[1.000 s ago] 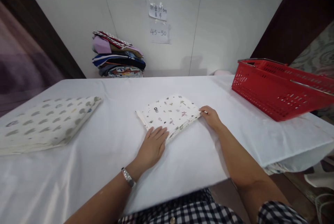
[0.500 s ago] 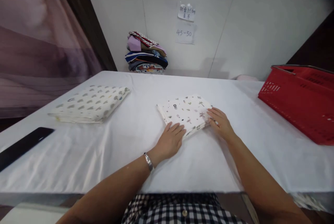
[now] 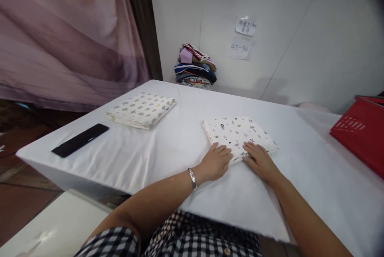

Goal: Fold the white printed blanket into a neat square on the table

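Worktop [image 3: 150, 161], draped in white cloth, is filling most of the frame; its right end and near right corner are running out of view. A pink curtain [image 3: 66, 37] is hanging at upper left. The red basket [image 3: 361, 137] is showing only a corner at the right edge, the rest cut off. A stack of folded coloured fabrics [image 3: 195, 66] is sitting at the far edge against the wall, individual pieces hard to separate. Two paper notes [image 3: 242, 39] are sticking to the wall above; the lower is reading "45-50", the upper handwriting is too small to read.

A folded cloth with grey spots [image 3: 141, 109] is lying at the left of the worktop, well apart from the hands. A flat black object [image 3: 80, 140] is lying near the left corner; its kind cannot be told.

The folded white cloth with small printed motifs [image 3: 237, 133] is lying flat near the middle of the worktop, roughly rectangular, edges squared. Left hand [image 3: 215, 163] is resting open, palm down, fingers on its near left corner. Right hand [image 3: 260, 161] is lying open and flat on its near edge, hiding part of it.
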